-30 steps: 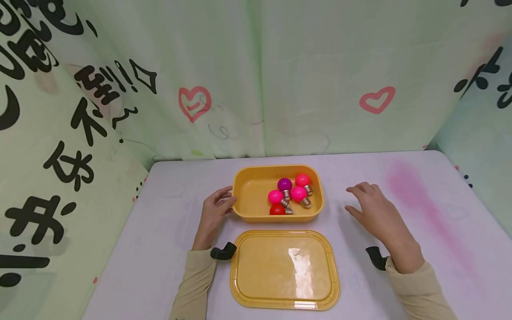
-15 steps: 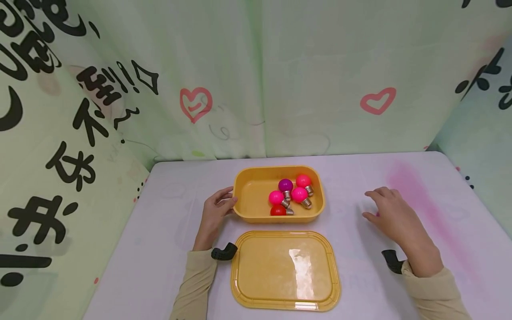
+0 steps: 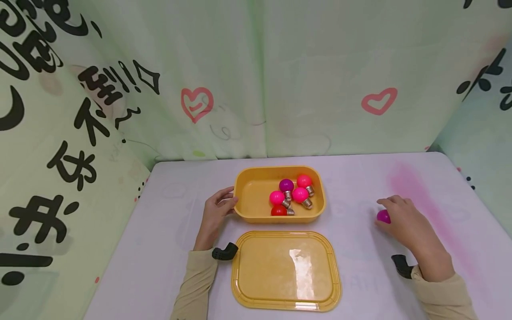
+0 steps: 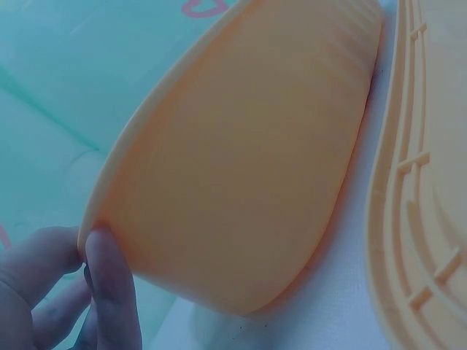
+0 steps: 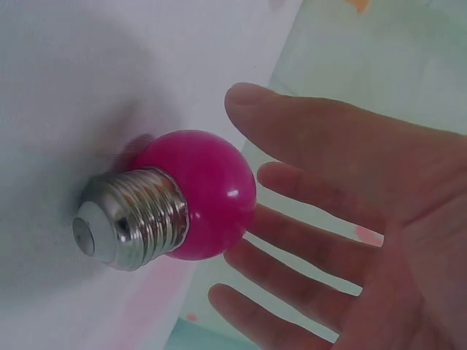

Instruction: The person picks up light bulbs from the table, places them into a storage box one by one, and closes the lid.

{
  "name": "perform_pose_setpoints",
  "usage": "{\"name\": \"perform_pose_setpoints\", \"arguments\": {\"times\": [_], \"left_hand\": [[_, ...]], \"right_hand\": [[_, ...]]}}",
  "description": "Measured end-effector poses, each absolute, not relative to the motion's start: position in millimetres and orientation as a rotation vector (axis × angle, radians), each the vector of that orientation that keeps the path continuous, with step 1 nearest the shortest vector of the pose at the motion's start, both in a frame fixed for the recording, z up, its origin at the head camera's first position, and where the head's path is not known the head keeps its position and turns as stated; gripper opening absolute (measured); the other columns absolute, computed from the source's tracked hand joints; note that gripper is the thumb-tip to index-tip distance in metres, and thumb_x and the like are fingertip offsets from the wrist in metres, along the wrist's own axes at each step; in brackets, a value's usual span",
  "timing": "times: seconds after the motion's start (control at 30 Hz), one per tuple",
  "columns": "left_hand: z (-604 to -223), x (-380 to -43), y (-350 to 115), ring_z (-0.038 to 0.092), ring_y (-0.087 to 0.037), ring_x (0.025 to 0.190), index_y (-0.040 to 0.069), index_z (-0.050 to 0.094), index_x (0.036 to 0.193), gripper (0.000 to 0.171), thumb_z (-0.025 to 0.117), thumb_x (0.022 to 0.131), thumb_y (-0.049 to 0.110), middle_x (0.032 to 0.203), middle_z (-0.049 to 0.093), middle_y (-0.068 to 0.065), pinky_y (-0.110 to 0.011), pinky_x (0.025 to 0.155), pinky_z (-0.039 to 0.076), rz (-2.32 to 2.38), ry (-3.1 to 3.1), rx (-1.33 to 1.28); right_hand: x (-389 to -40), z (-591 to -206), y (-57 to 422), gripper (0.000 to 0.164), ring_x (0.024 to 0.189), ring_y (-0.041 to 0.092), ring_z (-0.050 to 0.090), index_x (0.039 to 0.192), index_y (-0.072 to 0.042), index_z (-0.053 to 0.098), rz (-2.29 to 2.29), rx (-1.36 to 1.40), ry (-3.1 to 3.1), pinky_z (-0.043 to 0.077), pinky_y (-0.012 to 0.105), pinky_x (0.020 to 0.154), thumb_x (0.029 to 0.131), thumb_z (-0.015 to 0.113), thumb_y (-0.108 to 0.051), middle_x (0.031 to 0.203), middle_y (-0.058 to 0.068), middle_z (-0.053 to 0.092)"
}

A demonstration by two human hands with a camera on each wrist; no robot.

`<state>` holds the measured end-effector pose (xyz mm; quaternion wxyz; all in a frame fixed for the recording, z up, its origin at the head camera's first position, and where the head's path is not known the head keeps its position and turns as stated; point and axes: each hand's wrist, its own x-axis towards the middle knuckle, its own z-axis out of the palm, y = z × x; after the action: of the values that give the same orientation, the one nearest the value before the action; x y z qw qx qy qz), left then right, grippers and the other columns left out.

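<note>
At the left end of the yellow plastic bin (image 3: 256, 195), my left hand (image 3: 214, 215) pinches the rim, thumb outside, as the left wrist view shows with the thumb (image 4: 113, 270) against the wall. Several round light bulbs, pink, red and purple, lie in the bin's right half, among them a red bulb (image 3: 278, 210) and a purple bulb (image 3: 286, 185). Off to the right, my right hand (image 3: 408, 224) hovers beside a magenta-purple light bulb (image 5: 201, 193) lying on the table. Its fingers are spread and the thumb is apart from the bulb; the metal screw base (image 5: 135, 219) faces away from the palm.
A yellow lid or shallow tray (image 3: 286, 271) lies flat just in front of the bin. The white-covered table (image 3: 160, 249) meets pale green curtains (image 3: 312, 120) at the back and sides. A black strap piece (image 3: 225, 252) juts from the left wrist.
My right hand has moved right and slightly toward me, over to the bulb on the table, which now shows beside the fingers. The left hand stays on the bin's rim.
</note>
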<state>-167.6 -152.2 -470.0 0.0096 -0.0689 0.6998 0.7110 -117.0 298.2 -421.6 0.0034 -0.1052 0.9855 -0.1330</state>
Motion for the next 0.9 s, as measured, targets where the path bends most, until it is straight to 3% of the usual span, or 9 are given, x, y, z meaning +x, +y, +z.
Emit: {"name": "perform_pose_setpoints", "arguments": {"times": [0.47,0.9], "left_hand": [[-469,-168,-152,0.064,-0.02,0.085,0.002,0.063,0.129,0.039,0.071,0.091,0.005,0.109,0.06,-0.012,-0.022,0.065,0.057,2.228,2.179,-0.22],[-469,-168,-152,0.064,-0.021,0.085,0.003,0.064,0.129,0.039,0.071,0.09,0.006,0.11,0.061,-0.011,-0.021,0.065,0.057,2.217,2.197,-0.234]], "right_hand": [[-119,-425,305,0.04,0.086,0.042,0.055,0.109,0.015,0.062,-0.437,-0.346,3.04,0.052,0.055,0.075,0.076,0.08,0.002,0.097,0.029,0.058],[-122,-412,290,0.041,0.09,0.045,0.057,0.109,0.016,0.063,-0.494,-0.404,3.091,0.053,0.058,0.08,0.075,0.081,0.003,0.1,0.031,0.06]]}}
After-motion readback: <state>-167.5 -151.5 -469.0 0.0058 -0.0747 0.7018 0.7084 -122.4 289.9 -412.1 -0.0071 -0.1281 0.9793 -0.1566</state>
